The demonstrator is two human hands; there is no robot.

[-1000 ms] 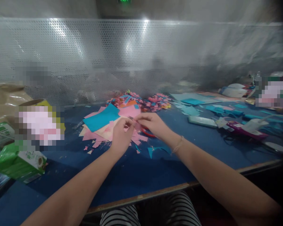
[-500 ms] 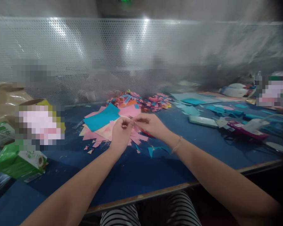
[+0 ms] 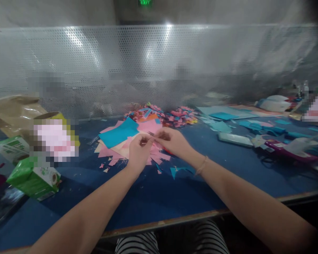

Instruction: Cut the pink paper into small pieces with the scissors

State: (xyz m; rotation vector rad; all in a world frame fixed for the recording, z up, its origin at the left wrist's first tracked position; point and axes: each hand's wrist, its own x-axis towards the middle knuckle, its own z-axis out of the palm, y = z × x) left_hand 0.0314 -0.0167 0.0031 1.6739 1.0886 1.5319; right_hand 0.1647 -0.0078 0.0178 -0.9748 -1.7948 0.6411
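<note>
My left hand (image 3: 139, 151) and my right hand (image 3: 172, 141) meet above the blue table (image 3: 153, 197), fingers pinched together on a small pink paper piece (image 3: 151, 135) held between them. Right under them lies a loose stack of paper sheets (image 3: 116, 139), pink and cream with a teal sheet on top. Pink and teal paper scraps (image 3: 163, 160) are scattered around the hands. Behind the stack sits a heap of small folded paper pieces (image 3: 161, 114) in pink, teal and orange. A thin bracelet (image 3: 201, 165) is on my right wrist.
Green cartons (image 3: 34, 178) and a brown bag (image 3: 16, 113) stand at the left. Teal sheets (image 3: 222, 116), a flat grey device (image 3: 234, 139), a purple tool (image 3: 286, 148) and cables lie at the right. A perforated metal screen (image 3: 159, 67) closes the back of the table.
The hands stay pinched together on the small pink piece with only slight finger movement. The head camera has shifted a little, so everything sits slightly lower and to the right.
</note>
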